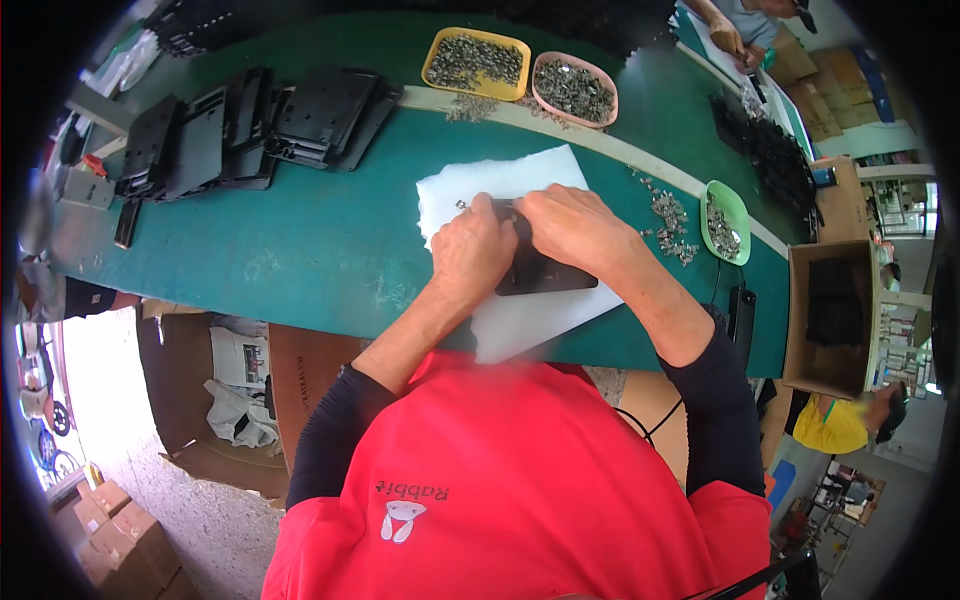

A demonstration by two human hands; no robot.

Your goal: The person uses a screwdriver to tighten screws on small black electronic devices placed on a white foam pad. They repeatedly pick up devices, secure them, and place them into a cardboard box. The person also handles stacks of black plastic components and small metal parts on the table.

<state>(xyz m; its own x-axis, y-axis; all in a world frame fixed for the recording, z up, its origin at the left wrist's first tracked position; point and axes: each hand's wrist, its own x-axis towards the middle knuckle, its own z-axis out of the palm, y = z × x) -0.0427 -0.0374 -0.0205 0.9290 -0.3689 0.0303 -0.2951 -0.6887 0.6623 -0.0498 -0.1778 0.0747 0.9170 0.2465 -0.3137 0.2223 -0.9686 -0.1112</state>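
A black plastic panel (548,277) lies on a white foam sheet (515,332) at the front of the green bench. My left hand (474,252) is closed at the panel's far left edge, fingers curled in. A small metal clip (461,204) shows beside its fingers. My right hand (578,228) is closed over the panel's far edge, thumb and fingers pressed against it. Both hands nearly meet there, and they hide the panel's far end and whatever their fingertips pinch.
Small metal parts fill a yellow tray (524,92), a pink tray (614,112) and a green tray (736,238); loose metal clips (672,222) lie nearby. Black panels (325,115) are stacked at the far left. An open carton (790,318) stands right. Another person's hand (728,40) works across the bench.
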